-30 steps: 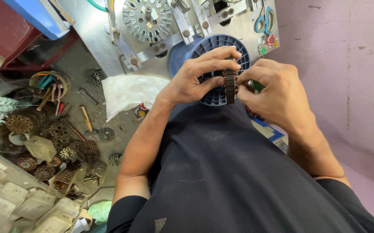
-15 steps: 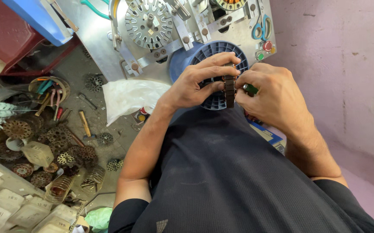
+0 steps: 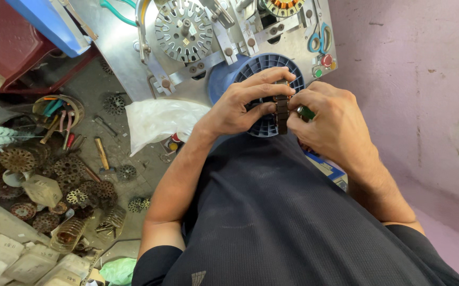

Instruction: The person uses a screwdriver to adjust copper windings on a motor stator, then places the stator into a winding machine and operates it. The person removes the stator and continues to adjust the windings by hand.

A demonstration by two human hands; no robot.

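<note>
Hands: left hand (image 3: 240, 103) and right hand (image 3: 330, 119) both grip a dark ribbed metal stack (image 3: 282, 111), held edge-on between them.
Place: just above a blue slotted disc (image 3: 256, 69).
Left: white bag (image 3: 158, 119), rusty toothed plates (image 3: 70, 169).

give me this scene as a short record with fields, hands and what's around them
left hand: grips the dark slotted stator core from its left side
right hand: holds the core's right side, with a green-handled tool
behind hands: blue ribbed plastic disc
machine: metal winding rig with a round slotted plate
floor, left: rusty stator laminations, white plastic bag
</note>
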